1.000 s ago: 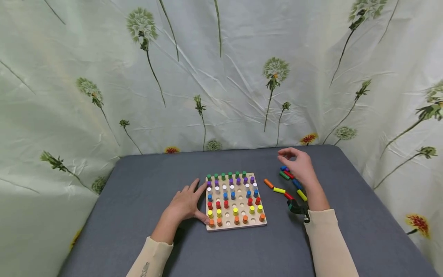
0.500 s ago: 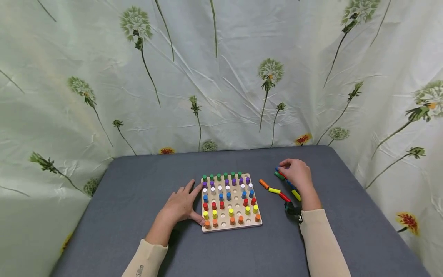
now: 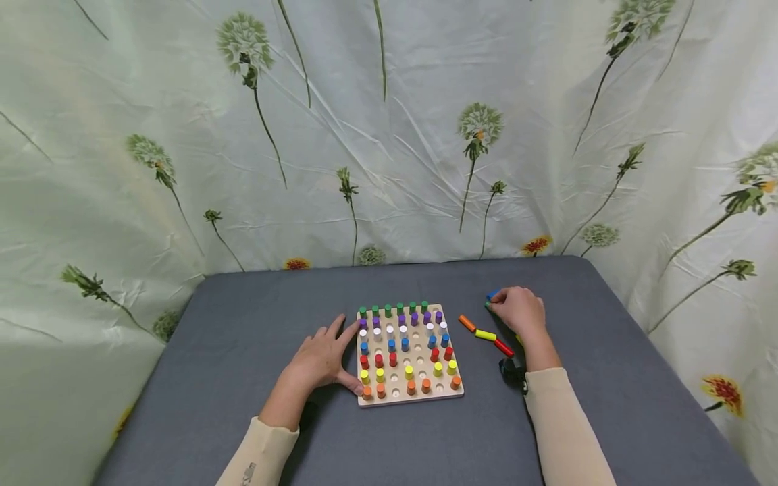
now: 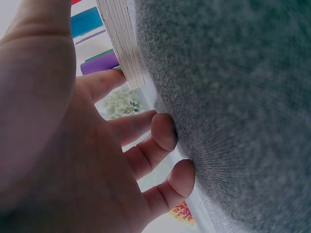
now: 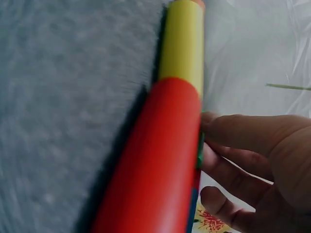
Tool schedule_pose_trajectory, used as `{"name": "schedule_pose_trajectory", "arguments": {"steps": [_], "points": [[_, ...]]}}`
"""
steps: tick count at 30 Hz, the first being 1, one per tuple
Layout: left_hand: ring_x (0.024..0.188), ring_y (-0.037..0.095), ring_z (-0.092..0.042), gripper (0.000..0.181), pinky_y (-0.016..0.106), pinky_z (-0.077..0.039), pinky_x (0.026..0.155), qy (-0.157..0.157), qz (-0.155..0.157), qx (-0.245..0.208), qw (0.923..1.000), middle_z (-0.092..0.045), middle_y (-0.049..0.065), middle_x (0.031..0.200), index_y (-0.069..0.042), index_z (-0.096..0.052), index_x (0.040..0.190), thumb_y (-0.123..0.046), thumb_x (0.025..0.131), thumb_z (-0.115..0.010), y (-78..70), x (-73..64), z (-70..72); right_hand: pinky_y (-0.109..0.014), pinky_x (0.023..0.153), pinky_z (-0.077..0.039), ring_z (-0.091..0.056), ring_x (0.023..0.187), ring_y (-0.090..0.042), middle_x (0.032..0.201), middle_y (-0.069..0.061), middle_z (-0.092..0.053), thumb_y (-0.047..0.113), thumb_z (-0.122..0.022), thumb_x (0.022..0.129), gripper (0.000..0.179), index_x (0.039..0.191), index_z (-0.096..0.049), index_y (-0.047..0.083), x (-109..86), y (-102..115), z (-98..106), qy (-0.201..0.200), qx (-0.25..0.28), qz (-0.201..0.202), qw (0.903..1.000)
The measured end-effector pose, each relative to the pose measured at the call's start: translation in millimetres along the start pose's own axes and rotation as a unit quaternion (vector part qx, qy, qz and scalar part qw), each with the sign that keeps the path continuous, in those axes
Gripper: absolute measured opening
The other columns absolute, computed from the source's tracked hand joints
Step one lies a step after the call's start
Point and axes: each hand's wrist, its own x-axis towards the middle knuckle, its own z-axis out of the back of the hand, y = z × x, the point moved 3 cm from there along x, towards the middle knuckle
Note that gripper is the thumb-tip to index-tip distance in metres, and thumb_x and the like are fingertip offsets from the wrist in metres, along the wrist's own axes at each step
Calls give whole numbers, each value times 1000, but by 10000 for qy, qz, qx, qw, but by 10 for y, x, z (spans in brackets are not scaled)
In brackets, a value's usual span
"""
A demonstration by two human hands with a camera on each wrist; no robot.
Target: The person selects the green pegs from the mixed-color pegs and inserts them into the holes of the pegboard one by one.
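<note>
A square wooden pegboard (image 3: 419, 399) carries rows of coloured pegs, with some bare holes among them. Along its left side, my left hand (image 3: 319, 358) has its fingers spread; the thumb and index finger touch the board's edge. The left wrist view shows the index fingertip against the board's wooden side (image 4: 121, 43), close to a purple peg (image 4: 99, 63). Over the loose pegs on the right, my right hand (image 3: 519, 314) pinches a green peg (image 3: 488, 305) at its fingertips. A blue peg (image 3: 494, 295) lies just beyond. The hand hides most of the other pegs there.
Between board and right hand, an orange peg (image 3: 467, 322), a yellow peg (image 3: 485, 335) and a red peg (image 3: 504, 347) lie end to end. A grey cloth (image 3: 273, 290) covers the table. A flower-printed curtain (image 3: 413, 169) hangs behind it.
My right hand came down from above the loose pegs, first to the blue and purple ones, then onto the green peg. My left hand has stayed at the board.
</note>
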Motion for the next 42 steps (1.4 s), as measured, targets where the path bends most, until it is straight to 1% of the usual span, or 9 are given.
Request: {"name": "schedule_pose_trajectory", "arguments": {"steps": [4,7,12,15,19,24,31,36,42], "points": [[149,44,-44,133,65,-43,116,0,-34,61,10000,-27,20,175,-22,-30,169,-74,62,-90,-25,5,6,-57,95,-45,-68,107,-39,117,-16,-79,22,-74,100,21,113,-82,8,-13,28,-26,78,-293,11,9995],[149,44,-45,134,66,-43,116,-19,-17,57,10000,-27,20,174,-22,-30,169,-73,61,-91,-29,-2,12,-57,94,-45,-68,108,-39,116,-16,-79,23,-74,100,22,114,-82,8,-17,56,-47,142,-334,104,9993],[149,44,-45,134,66,-44,115,-19,12,40,10000,-27,20,174,-23,-30,169,-73,61,-92,-19,-11,15,-58,96,-44,-69,104,-37,108,-14,-80,21,-73,99,22,113,-81,5,-15,99,-63,167,55,166,9997],[149,44,-45,135,66,-44,115,-12,16,29,10000,-27,20,175,-23,-30,169,-73,61,-92,-18,-4,11,-60,101,-44,-69,102,-36,105,-13,-80,20,-73,98,22,112,-80,5,-14,131,-65,213,299,139,9992],[149,45,-44,134,66,-43,116,0,27,24,10000,-27,19,175,-24,-30,169,-73,61,-92,-7,8,-5,-55,98,-50,-69,99,-32,106,-13,-79,20,-72,98,23,114,-78,5,-8,179,-70,309,726,152,9968],[149,45,-45,134,66,-44,115,-39,22,12,10000,-27,19,175,-24,-31,169,-73,60,-92,4,19,-25,-42,85,-55,-68,99,-30,112,-16,-76,19,-72,99,23,116,-75,4,-9,257,-92,440,1630,432,9847],[150,45,-44,133,65,-43,116,-52,-1,64,10000,-27,19,175,-24,-31,169,-73,61,-91,1,25,-16,-34,83,-50,-63,100,-27,115,-15,-73,19,-73,100,20,116,-75,7,-33,419,-196,432,2564,815,9622],[150,45,-43,133,66,-42,117,-36,7,47,10000,-26,19,175,-24,-30,169,-72,61,-92,2,21,-16,-31,80,-48,-62,101,-25,115,-14,-73,19,-74,100,19,115,-75,8,-70,545,-291,428,2855,903,9532],[149,44,-44,134,64,-43,116,-27,25,43,10000,-26,18,175,-25,-30,169,-73,60,-92,-6,13,-18,-33,84,-50,-62,104,-27,117,-13,-74,18,-75,100,16,114,-76,10,-91,633,-384,354,2907,873,9522]]}}
